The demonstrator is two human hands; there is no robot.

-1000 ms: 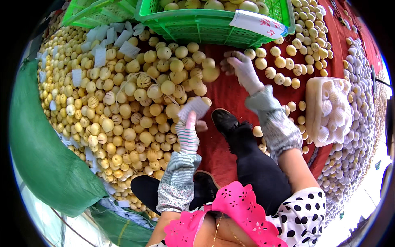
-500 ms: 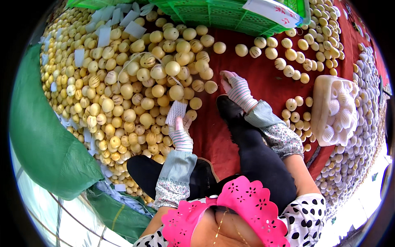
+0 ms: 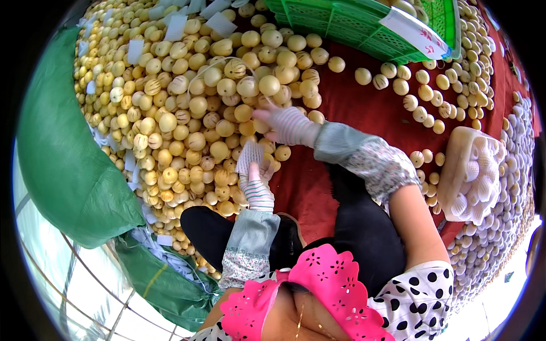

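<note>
My left hand (image 3: 257,190), in a striped fingerless glove, pinches a white foam net sleeve (image 3: 250,156) at the near edge of a big heap of pepino melons (image 3: 198,105). The melons are pale yellow, some with dark purple streaks. My right hand (image 3: 289,125), gloved alike, reaches across to the heap's right edge. Its fingers are stretched out and apart over the melons, slightly blurred by motion, and I see no melon in them. A thin pale loop of strap (image 3: 222,59) lies on the heap just beyond.
A green plastic crate (image 3: 352,25) with a paper label stands at the far side. On the red cloth (image 3: 355,94) lie scattered melons. To the right, a pale box (image 3: 455,170) holds foam-netted fruit, beside many wrapped fruits (image 3: 500,187). Green sheeting (image 3: 68,153) borders the left.
My right hand has swung left from above the red cloth to the melon heap. My left hand still holds the foam net sleeve. The whole view has shifted slightly.
</note>
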